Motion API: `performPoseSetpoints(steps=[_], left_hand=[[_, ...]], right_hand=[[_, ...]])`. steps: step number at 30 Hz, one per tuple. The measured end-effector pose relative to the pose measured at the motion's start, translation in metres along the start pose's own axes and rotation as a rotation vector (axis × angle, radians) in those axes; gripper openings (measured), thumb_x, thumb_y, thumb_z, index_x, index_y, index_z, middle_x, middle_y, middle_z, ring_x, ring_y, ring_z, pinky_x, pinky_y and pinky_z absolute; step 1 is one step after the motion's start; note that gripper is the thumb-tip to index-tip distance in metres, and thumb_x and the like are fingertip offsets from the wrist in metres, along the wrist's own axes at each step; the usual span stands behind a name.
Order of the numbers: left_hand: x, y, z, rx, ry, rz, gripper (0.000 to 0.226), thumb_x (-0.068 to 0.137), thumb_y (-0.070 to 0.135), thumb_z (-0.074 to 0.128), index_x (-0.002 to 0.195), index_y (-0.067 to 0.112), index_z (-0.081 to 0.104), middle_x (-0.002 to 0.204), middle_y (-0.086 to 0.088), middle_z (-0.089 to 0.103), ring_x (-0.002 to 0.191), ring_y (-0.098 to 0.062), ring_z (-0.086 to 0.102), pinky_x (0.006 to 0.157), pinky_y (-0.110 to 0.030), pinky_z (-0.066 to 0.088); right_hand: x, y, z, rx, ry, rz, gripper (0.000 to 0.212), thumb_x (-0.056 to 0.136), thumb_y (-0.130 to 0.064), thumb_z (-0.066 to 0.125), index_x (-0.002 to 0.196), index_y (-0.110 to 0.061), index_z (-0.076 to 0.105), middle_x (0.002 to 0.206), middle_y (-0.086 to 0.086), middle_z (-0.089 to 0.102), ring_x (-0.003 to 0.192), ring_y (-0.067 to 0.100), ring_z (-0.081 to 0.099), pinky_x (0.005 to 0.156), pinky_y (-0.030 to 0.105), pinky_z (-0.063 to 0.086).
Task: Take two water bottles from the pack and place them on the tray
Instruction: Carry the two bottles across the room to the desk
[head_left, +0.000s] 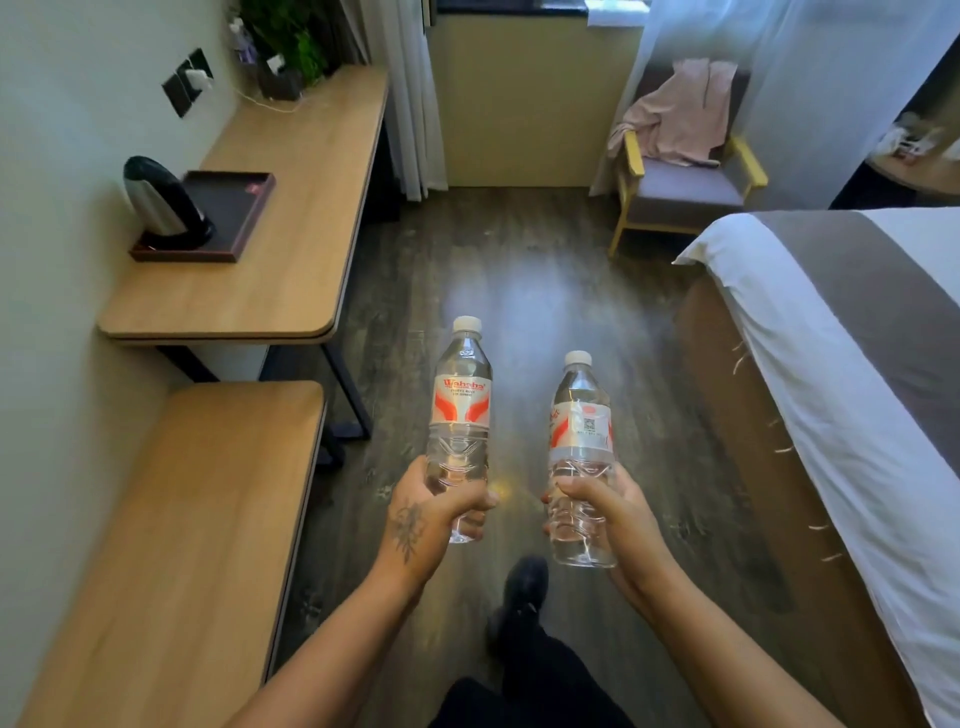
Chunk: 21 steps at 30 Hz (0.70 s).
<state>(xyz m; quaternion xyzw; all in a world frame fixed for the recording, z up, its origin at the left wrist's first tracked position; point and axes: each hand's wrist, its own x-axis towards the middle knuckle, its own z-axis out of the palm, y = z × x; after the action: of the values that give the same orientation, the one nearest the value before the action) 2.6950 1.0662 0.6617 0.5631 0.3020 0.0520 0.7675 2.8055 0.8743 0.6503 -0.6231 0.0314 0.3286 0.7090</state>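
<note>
I hold two clear water bottles with white caps and red-and-white labels upright over the floor. My left hand (434, 512) grips the lower part of the left bottle (461, 400). My right hand (605, 512) grips the lower part of the right bottle (582, 415). The dark tray (244, 213) lies on the wooden desk at the left, well ahead of both hands, with a steel kettle (161, 200) standing on its near end. The pack of bottles is not in view.
The long wooden desk (280, 270) runs along the left wall, with a lower wooden bench (182, 519) nearer me. A bed (841, 364) fills the right side. A chair (685, 176) with a pink cloth stands at the back. My foot (522, 592) is on the dark wood floor.
</note>
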Motion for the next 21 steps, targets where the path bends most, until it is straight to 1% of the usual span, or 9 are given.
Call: performPoseSetpoints(steps=[2,6,8,10,12,14,15,17,21], left_hand=[[0.043,0.013,0.003,0.002,0.011,-0.001,0.046,0.066,0.011,0.084,0.107,0.005,0.063,0.079,-0.008,0.066,0.061,-0.019,0.060,0.051,-0.026,0.051],[0.127,0.048,0.012,0.009,0.044,0.039,0.056,0.062,0.017,0.085,0.110,-0.001,0.063,0.079,-0.007,0.066,0.064,-0.018,0.061,0.051,-0.026,0.051],[0.172,0.066,0.018,0.024,0.052,0.024,0.053,0.064,0.015,0.084,0.109,-0.001,0.063,0.078,-0.007,0.065,0.065,-0.020,0.060,0.051,-0.027,0.052],[0.214,0.086,0.023,0.011,0.080,0.016,0.050,0.065,0.013,0.084,0.108,-0.001,0.063,0.077,-0.006,0.066,0.063,-0.018,0.060,0.051,-0.028,0.053],[0.253,0.105,0.028,-0.001,0.095,0.018,0.047,0.065,0.011,0.084,0.105,0.001,0.063,0.075,-0.004,0.065,0.062,-0.018,0.059,0.051,-0.029,0.051],[0.289,0.122,0.031,0.001,0.097,0.015,0.046,0.064,0.013,0.085,0.103,0.004,0.063,0.074,-0.002,0.065,0.063,-0.017,0.059,0.052,-0.029,0.051],[0.305,0.130,0.032,0.002,0.097,0.013,0.048,0.063,0.016,0.087,0.104,0.004,0.064,0.074,-0.001,0.066,0.063,-0.017,0.060,0.053,-0.029,0.051],[0.337,0.146,0.034,0.008,0.108,0.009,0.053,0.061,0.021,0.087,0.107,0.005,0.066,0.075,-0.001,0.069,0.063,-0.016,0.061,0.054,-0.029,0.052],[0.413,0.179,0.032,0.025,0.110,0.014,0.052,0.060,0.022,0.088,0.106,0.008,0.068,0.077,0.000,0.072,0.064,-0.014,0.064,0.055,-0.028,0.052]], right_hand=[[0.044,-0.015,0.003,-0.017,-0.012,-0.004,0.065,0.069,-0.021,0.082,0.128,-0.008,0.058,0.094,0.013,0.079,0.085,0.034,0.075,0.072,0.048,0.064],[0.136,-0.052,0.009,0.004,-0.044,-0.004,0.072,0.065,-0.025,0.087,0.129,-0.008,0.059,0.095,0.015,0.078,0.082,0.031,0.076,0.070,0.046,0.066],[0.184,-0.072,0.009,-0.001,-0.055,0.010,0.066,0.069,-0.021,0.085,0.129,-0.008,0.059,0.099,0.020,0.076,0.082,0.032,0.075,0.074,0.048,0.064],[0.229,-0.095,0.011,0.023,-0.063,0.027,0.069,0.068,-0.020,0.086,0.130,-0.006,0.059,0.100,0.022,0.074,0.084,0.034,0.073,0.078,0.052,0.061],[0.271,-0.119,0.014,0.012,-0.070,0.026,0.068,0.066,-0.020,0.087,0.128,-0.005,0.061,0.094,0.018,0.077,0.082,0.032,0.074,0.074,0.051,0.062],[0.310,-0.142,0.019,-0.015,-0.085,0.022,0.060,0.070,-0.015,0.084,0.125,-0.007,0.061,0.089,0.015,0.078,0.079,0.029,0.075,0.068,0.047,0.063],[0.328,-0.153,0.022,-0.018,-0.089,0.025,0.058,0.072,-0.014,0.083,0.125,-0.007,0.061,0.089,0.015,0.078,0.079,0.030,0.075,0.068,0.047,0.063],[0.362,-0.171,0.029,-0.011,-0.092,0.036,0.058,0.072,-0.014,0.083,0.125,-0.006,0.060,0.093,0.019,0.077,0.081,0.033,0.074,0.072,0.050,0.062],[0.433,-0.205,0.044,-0.015,-0.095,0.040,0.059,0.071,-0.014,0.083,0.126,-0.006,0.061,0.100,0.022,0.074,0.087,0.036,0.073,0.077,0.052,0.060]])
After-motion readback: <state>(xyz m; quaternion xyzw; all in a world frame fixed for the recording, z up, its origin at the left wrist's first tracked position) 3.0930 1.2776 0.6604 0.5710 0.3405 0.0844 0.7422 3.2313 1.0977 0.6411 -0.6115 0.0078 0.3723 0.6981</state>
